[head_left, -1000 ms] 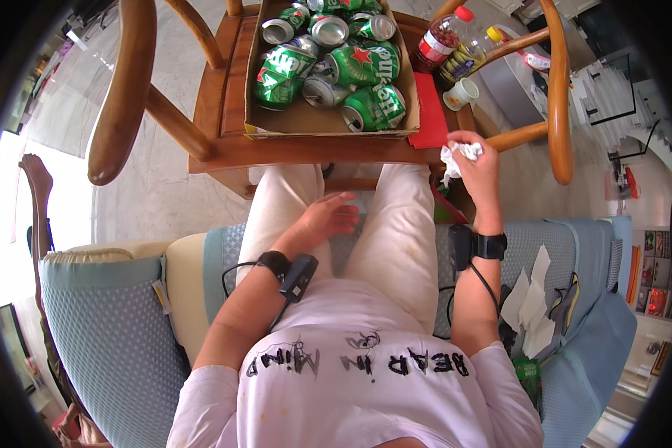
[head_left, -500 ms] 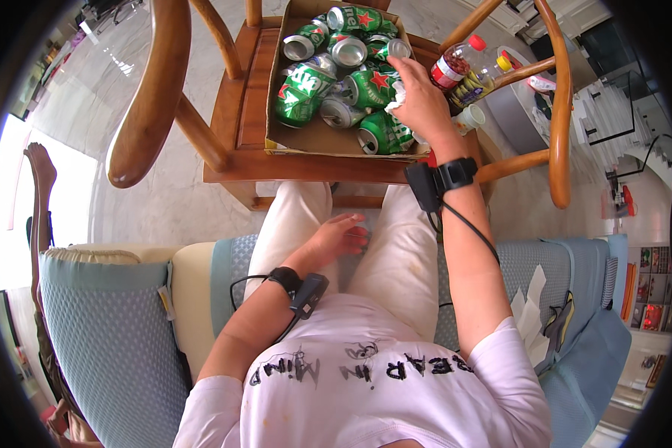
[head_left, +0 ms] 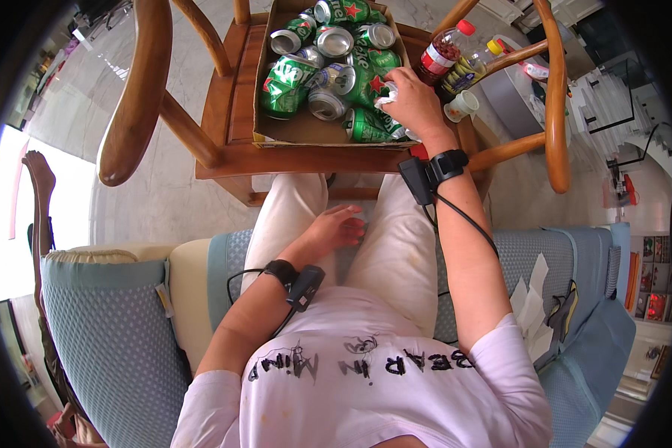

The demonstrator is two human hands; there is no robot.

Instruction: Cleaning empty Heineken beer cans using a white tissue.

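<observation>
The left hand (head_left: 336, 228) lies flat and empty, fingers loosely spread, on the lap between the thighs, above a blue sofa cushion (head_left: 112, 328). Farther out, the right hand (head_left: 413, 104) is closed around a crumpled white tissue (head_left: 386, 95), pressing it on the green cans (head_left: 328, 71) piled in a cardboard box (head_left: 306, 131) on a wooden chair (head_left: 224, 142). Two bottles (head_left: 455, 60) and a small white cup (head_left: 461, 106) crowd just beside the box's right wall.
</observation>
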